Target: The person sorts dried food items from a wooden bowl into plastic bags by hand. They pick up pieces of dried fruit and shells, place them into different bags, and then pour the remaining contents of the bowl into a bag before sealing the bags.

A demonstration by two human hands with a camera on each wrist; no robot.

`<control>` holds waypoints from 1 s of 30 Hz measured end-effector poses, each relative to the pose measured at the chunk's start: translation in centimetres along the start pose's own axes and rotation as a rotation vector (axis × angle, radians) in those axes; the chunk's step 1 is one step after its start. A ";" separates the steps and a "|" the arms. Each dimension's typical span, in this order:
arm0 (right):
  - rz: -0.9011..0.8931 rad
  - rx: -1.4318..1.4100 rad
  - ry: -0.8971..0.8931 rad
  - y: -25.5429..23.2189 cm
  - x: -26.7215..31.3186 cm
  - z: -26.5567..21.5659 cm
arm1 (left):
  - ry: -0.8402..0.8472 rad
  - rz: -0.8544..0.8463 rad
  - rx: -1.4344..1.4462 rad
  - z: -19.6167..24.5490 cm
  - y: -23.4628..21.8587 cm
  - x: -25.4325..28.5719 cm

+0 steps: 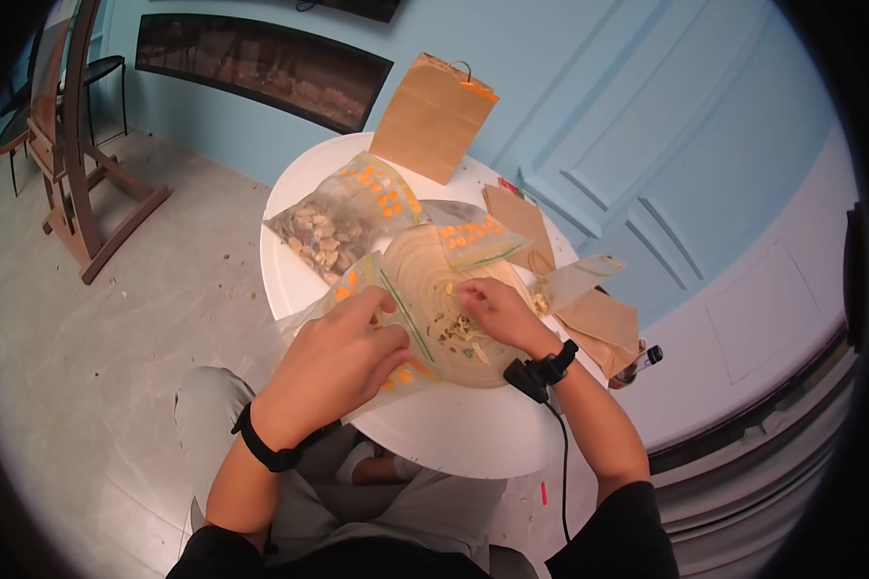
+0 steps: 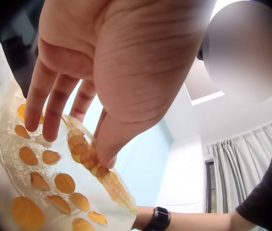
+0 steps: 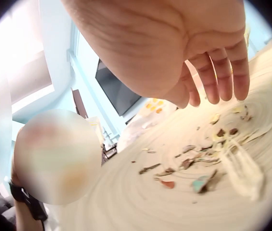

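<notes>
My left hand (image 1: 333, 362) grips the opening edge of a clear zip bag (image 2: 78, 201) with orange dots, its thumb on the zip strip in the left wrist view. The bag leans across the left side of a round wooden board (image 1: 406, 256). Over the board, my right hand (image 1: 497, 311) curls its fingers, with a small yellowish piece (image 1: 451, 289) at the fingertips in the head view. Below that hand, dried scraps (image 3: 186, 163) lie scattered on the board, with a pale fibrous strip (image 3: 244, 171) among them.
A dotted bag of brown dried pieces (image 1: 323, 236) lies at the white table's left. Another dotted bag (image 1: 478, 239) overlaps the board's far edge. A paper bag (image 1: 434, 116) stands behind; a clear pouch (image 1: 579, 280) and folded brown paper (image 1: 599, 328) lie on the right.
</notes>
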State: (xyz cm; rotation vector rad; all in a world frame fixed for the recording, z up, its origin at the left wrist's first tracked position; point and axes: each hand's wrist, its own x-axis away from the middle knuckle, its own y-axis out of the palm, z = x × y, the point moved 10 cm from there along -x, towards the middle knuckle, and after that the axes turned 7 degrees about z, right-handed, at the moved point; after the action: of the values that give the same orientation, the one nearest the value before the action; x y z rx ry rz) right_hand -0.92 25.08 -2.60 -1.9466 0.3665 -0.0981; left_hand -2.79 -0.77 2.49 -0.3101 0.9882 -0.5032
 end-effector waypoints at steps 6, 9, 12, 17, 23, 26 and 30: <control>-0.196 -0.049 -0.233 4.3 -1.8 2.4 | -0.002 -0.023 0.007 0.1 0.7 0.1; -0.215 0.076 -0.287 5.1 -1.7 2.9 | 0.004 -0.030 -0.004 0.0 0.9 0.1; -0.342 -0.005 -0.148 3.4 0.6 0.1 | 0.003 -0.021 -0.008 -0.1 0.6 0.2; -0.254 0.010 -0.214 1.7 4.5 -0.3 | -0.006 -0.035 -0.037 -0.3 0.6 0.1; -0.154 0.018 -0.285 0.4 5.3 -0.2 | 0.010 -0.050 -0.035 0.1 1.3 0.1; -0.154 0.010 -0.187 0.6 4.5 0.6 | 0.014 -0.056 -0.031 0.5 1.5 0.2; -0.154 -0.037 -0.048 0.8 3.5 1.3 | 0.026 -0.053 -0.028 1.0 1.4 0.2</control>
State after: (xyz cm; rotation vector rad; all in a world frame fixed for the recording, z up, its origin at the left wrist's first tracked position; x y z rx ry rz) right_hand 2.58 24.87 -4.22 -2.0084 0.1873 -0.1451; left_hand -1.44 0.37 2.23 -0.3564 1.0146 -0.5434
